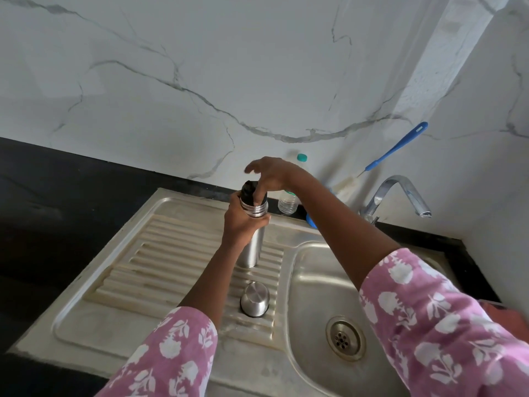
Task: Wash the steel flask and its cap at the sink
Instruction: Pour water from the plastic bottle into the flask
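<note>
Left hand (243, 222) grips flask (253, 242) — right hand (272, 174) on stopper (248, 191).

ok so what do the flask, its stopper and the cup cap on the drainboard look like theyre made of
Flask: brushed steel by the look, dull grey sheen with ringed threads at the neck.
Stopper: matte black, probably plastic; no shine.
Cup cap: the same brushed steel, with a soft highlight across its flat end.

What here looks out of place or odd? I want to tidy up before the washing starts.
Little stands out. A blue brush leans tilted against the wall behind the tap. The drainboard grooves carry pale brownish staining. The steel cup cap sits upside down on it; the flask stands upright, nothing spilled.
</note>
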